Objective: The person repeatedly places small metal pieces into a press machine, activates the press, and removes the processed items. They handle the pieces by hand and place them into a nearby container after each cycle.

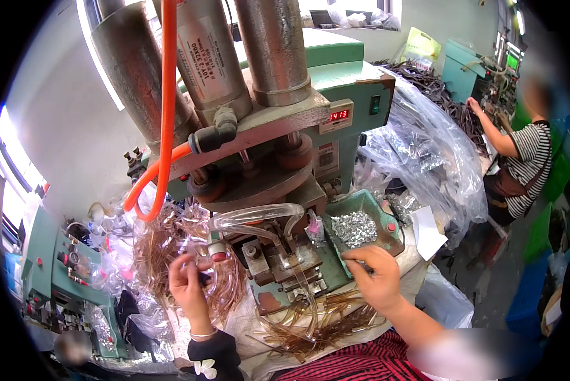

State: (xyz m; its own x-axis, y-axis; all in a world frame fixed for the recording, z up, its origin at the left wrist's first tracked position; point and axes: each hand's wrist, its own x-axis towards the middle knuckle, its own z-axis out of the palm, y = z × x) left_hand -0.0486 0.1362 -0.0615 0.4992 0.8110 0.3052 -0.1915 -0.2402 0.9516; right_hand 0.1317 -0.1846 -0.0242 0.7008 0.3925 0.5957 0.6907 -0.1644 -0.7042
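My left hand [188, 289] is raised beside a red push button [218, 255] on a round housing, above a heap of brown translucent strips [171, 247]. Its fingers are loosely bent and apart, and I see nothing held. My right hand [377, 276] hovers at the near edge of a green tray [365, 198] with small shiny metal pieces [355, 230]. Thumb and forefinger are pinched together; whatever may be between them is too small to make out. Between the hands, a clear looped strip [259, 216] runs through the metal fixture [291, 270] of a press, its tail hanging toward me.
The press's metal cylinders [272, 51] and an orange hose [169, 95] rise over the fixture. Brown strips [317, 330] lie on the near cloth. Plastic sheeting [424, 159] and white paper [428, 232] are at right. A person in a striped shirt [531, 159] works farther right.
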